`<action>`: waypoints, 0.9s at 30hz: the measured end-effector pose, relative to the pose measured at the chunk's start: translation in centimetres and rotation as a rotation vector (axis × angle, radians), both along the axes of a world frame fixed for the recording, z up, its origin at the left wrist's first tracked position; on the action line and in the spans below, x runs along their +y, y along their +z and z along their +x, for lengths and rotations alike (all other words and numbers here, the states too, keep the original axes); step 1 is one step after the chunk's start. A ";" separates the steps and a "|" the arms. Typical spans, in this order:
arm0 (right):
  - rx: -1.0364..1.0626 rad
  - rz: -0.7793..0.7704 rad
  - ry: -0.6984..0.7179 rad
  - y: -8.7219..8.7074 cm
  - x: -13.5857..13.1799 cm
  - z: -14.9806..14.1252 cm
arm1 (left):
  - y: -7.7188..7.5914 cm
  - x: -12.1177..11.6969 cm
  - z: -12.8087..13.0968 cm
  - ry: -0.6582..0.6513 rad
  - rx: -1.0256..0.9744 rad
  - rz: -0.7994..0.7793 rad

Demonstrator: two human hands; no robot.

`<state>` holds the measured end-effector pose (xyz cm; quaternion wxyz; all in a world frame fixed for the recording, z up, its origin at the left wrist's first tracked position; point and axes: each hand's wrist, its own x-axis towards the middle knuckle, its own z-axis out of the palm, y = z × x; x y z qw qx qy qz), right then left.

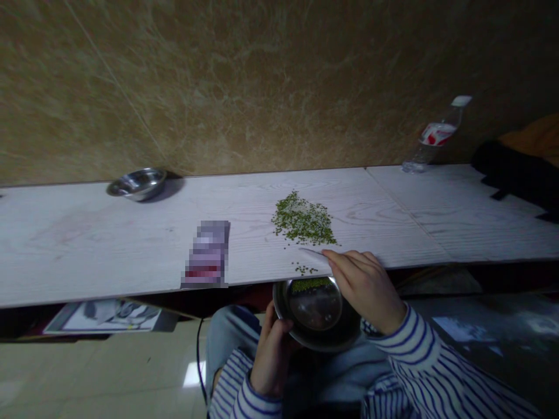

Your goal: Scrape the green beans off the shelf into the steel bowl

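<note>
My left hand [276,348] grips the rim of a metal bowl [315,311], tilted just below the table's front edge. Inside the bowl, green beans [309,284] lie along the side nearest the table. In my right hand [365,285] is a thin white piece, perhaps card or folded paper [315,256], pinched between the fingers and held low over the tabletop. A few loose beans [304,269] lie between that white piece and the edge. Beyond it spreads a larger patch of green beans [302,219] on the white wooden table [244,203].
Another metal bowl [138,184] stands at the back left, near the wall. A pixelated flat item [207,254] lies left of the beans. Toward the back right stands a clear plastic bottle [434,137], with dark cloth [510,171] beside it. A shelf [109,317] sits below the tabletop.
</note>
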<state>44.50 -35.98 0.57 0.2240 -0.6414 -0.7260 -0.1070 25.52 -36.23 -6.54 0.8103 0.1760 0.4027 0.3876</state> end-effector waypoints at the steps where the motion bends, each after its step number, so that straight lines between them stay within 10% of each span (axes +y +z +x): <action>1: -0.007 -0.003 -0.005 -0.1 0.4 0.2 | 0.1 0.1 -0.1 0.007 0.017 -0.003; 14: 0.076 -0.103 0.208 0.2 -0.6 -1.4 | 0.1 0.6 -1.4 0.096 0.039 0.003; 27: -0.019 -0.023 -0.052 -0.6 1.2 1.1 | 0.3 0.7 -2.2 0.056 -0.005 0.012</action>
